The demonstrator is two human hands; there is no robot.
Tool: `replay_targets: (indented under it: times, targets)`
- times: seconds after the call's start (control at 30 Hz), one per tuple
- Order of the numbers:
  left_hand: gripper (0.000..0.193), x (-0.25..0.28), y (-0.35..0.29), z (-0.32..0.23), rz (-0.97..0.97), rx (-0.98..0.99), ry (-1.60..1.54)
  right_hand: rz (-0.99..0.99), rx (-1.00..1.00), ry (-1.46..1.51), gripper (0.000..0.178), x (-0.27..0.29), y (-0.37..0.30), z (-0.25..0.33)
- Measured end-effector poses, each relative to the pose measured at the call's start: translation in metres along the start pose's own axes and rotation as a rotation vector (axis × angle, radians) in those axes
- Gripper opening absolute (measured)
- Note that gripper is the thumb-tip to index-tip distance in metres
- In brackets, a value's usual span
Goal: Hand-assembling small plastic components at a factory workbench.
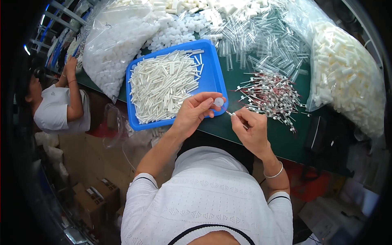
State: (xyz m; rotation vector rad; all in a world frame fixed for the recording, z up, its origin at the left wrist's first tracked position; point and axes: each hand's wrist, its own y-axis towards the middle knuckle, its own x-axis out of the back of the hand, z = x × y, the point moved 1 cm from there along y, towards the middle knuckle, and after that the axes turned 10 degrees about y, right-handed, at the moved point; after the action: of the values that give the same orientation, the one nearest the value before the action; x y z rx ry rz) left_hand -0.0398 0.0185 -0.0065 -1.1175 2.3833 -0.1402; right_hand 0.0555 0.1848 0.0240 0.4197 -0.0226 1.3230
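Observation:
Between the fingertips of my left hand (195,112) is a small round translucent white cap (219,101). My right hand (252,128) pinches a thin wired part with a white connector (231,114), close beside the cap; a reddish wire shows at its tip. Whether the wire touches the cap I cannot tell. Both hands hang over the table's near edge, at the front right corner of a blue tray (212,77). White sticks (165,83) fill most of that tray. To the right lies a pile of wired connectors (271,98) with red and white leads.
Bags of white caps (118,45) and cream cylinders (347,69) flank the green table (226,132). Loose caps (177,28) and clear tubes (261,36) lie behind the tray. A black box (316,132) sits at right. Another person (61,104) works at far left; cartons (96,200) stand below.

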Motion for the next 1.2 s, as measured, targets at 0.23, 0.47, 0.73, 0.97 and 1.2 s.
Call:
replay_targets:
  times: [0.23, 0.47, 0.73, 0.97, 1.2]
  targets:
    - [0.023, -0.001, -0.012, 0.009, 0.052, -0.042, -0.045, -0.055, 0.043, -0.144, 0.012, -0.004, -0.012, -0.002]
    - [0.027, 0.001, -0.014, 0.015, 0.024, -0.007, -0.072, -0.054, 0.045, -0.157, 0.013, -0.006, -0.013, -0.005]
    - [0.029, 0.002, -0.015, 0.015, 0.039, 0.027, -0.131, -0.033, 0.054, -0.164, 0.014, -0.009, -0.01, -0.006]
    - [0.029, 0.0, -0.016, 0.023, 0.05, -0.043, -0.026, 0.013, 0.075, -0.211, 0.011, -0.009, -0.01, -0.002]
    - [0.022, -0.016, -0.015, 0.04, 0.05, -0.199, -0.15, 0.047, 0.069, -0.037, 0.006, -0.019, -0.017, -0.012]
